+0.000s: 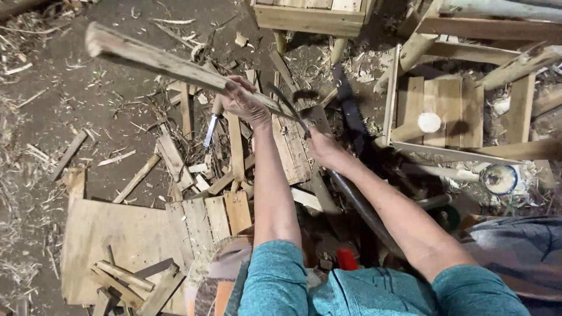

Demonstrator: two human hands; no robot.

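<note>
Offcuts [193, 175] and shavings littered the dirt floor [88, 99] beside a plywood sheet [117, 234]. Left hand [243, 102] clamped a long wooden pole [164, 61] slanting over them. Right hand [322, 146] gripped a curved blade [287, 105] against it. A chisel [212, 126] lay beneath.

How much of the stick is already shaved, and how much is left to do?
Lots of shavings lie on the ground, so plenty of cutting looks done. Right now the left hand grips the long stick while the right hand holds a curved blade against it. The stick's far end looks rough, so shaving probably remains there.
</note>
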